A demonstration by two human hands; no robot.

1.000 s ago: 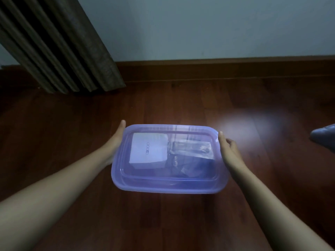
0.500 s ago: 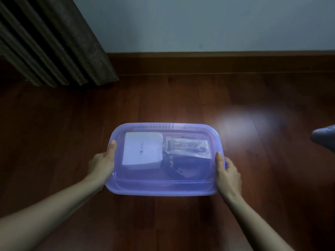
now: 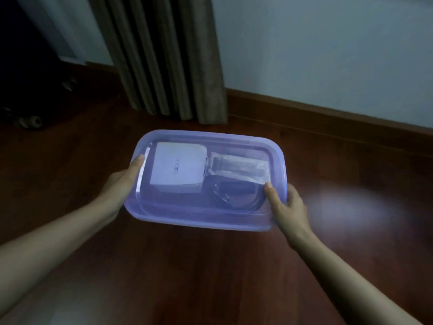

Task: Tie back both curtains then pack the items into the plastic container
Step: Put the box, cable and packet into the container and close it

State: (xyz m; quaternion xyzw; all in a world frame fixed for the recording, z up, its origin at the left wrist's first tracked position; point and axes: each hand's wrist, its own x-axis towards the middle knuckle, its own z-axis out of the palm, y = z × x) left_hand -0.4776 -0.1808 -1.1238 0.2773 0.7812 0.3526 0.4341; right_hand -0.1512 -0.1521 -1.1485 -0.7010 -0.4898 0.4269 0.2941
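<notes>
A translucent purple plastic container [image 3: 199,216] with its lid on is held above the dark wooden floor. Through the lid I see a white box [image 3: 178,167], a clear plastic packet [image 3: 239,168] and a dark coiled cable [image 3: 234,195]. My left hand [image 3: 121,184] grips the container's left edge, thumb on the lid. My right hand [image 3: 287,207] grips the near right corner, thumb on top. A brown curtain [image 3: 168,57] hangs behind the container down to the floor.
Reddish wooden floor [image 3: 210,277] spreads all around. A wooden skirting board [image 3: 328,116] runs along the pale wall at the right. Dark furniture with small wheels [image 3: 30,121] stands at the far left. A bright patch of light [image 3: 351,205] lies on the floor to the right.
Both hands slid from the container's sides toward its near corners and took hold. The container has come up off the floor, and the view has swung so the curtain is now behind it.
</notes>
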